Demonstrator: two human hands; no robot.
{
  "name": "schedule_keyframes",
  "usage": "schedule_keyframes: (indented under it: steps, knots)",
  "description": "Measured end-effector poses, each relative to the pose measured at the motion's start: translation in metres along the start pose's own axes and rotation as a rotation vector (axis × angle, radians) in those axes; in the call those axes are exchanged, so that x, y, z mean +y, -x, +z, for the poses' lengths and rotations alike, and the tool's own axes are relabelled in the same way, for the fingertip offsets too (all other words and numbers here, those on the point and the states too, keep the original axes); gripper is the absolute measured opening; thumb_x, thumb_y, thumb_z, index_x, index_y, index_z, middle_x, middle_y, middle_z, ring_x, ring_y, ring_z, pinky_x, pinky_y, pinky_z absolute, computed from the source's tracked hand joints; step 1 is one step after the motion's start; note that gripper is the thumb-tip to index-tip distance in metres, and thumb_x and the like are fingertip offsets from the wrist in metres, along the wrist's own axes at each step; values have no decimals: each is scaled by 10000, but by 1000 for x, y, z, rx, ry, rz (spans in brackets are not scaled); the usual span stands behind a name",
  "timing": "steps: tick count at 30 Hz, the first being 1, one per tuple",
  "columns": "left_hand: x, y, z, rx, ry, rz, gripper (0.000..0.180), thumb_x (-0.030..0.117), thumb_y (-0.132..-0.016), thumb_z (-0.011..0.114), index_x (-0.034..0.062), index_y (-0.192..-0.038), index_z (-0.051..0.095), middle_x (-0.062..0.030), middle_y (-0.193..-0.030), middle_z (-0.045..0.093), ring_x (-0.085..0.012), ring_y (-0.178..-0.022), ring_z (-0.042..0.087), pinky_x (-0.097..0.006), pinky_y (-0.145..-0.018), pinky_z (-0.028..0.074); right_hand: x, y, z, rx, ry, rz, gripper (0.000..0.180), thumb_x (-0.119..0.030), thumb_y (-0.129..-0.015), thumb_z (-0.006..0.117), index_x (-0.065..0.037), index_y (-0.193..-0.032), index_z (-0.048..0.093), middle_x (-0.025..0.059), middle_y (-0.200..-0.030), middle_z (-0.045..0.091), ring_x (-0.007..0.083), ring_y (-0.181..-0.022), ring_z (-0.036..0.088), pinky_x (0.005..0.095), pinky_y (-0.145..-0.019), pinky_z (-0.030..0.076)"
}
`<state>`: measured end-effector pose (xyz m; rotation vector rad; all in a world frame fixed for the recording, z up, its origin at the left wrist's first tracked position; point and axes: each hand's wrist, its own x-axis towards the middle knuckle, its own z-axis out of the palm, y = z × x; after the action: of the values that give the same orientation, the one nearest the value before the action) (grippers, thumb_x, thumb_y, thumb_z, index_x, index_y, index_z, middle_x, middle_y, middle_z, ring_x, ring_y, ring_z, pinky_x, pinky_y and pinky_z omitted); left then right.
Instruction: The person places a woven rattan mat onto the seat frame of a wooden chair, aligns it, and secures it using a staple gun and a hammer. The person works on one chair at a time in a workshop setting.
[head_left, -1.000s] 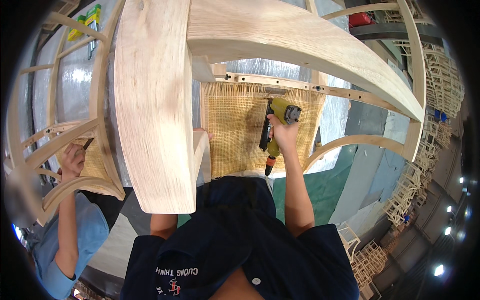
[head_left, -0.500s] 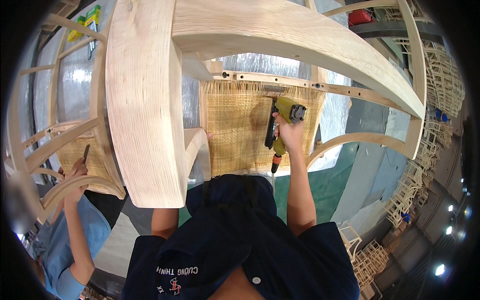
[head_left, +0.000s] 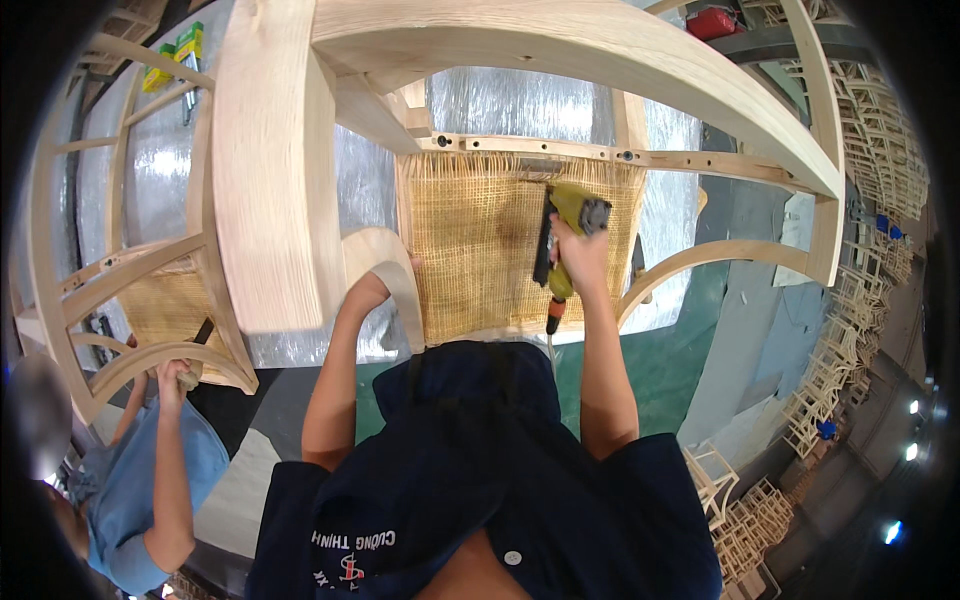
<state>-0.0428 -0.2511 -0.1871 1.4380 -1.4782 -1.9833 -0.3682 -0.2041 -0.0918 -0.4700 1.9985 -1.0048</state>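
Since a second ago my right hand has slid the yellow nail gun slightly right across the woven cane panel, fingers wrapped tight around its grip. My left hand curls over a curved wooden rail beside the panel. A broad chair frame beam blocks the left view; another person's hand grips a neighbouring frame. Silver foil sheeting lies behind
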Motion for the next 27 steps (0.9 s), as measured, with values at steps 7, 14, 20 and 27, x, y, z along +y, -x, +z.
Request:
schedule_keyframes:
  steps: [7, 14, 20, 27]
  knots:
    - [-35, 63, -7, 267, 60, -138, 121, 116, -1007, 592, 13, -992, 653, -40, -738, 671, -93, -631, 610, -265, -575, 492, 29, 76, -87, -14, -39, -35, 179, 11, -844, 645, 59, -1016, 661, 87, -795, 672, 131, -483, 581, 293, -428, 462]
    - [-58, 103, 45, 55, -236, -401, 299, 206, -999, 469, -51, -1014, 622, -183, -796, 715, -241, -649, 693, -383, -641, 543, 78, 115, -154, -118, -39, 69, 231, 34, -833, 621, 46, -1062, 648, 79, -836, 677, 132, -500, 586, 292, -432, 466]
    - [-49, 133, 79, 154, -897, -387, 310, 202, -955, 496, -75, -1012, 623, -237, -813, 721, -313, -702, 738, -446, -709, 573, 77, 118, -265, -526, 127, 189, 319, 65, -801, 605, 41, -1117, 637, 77, -873, 689, 125, -494, 564, 291, -470, 485]
    - [-30, 145, 136, 38, -534, -448, 258, 213, -951, 564, -35, -912, 625, -188, -760, 720, -248, -610, 716, -392, -622, 562, 64, 92, -318, -454, 77, 183, 340, 65, -814, 639, 38, -1153, 636, 67, -900, 702, 101, -512, 550, 269, -465, 458]
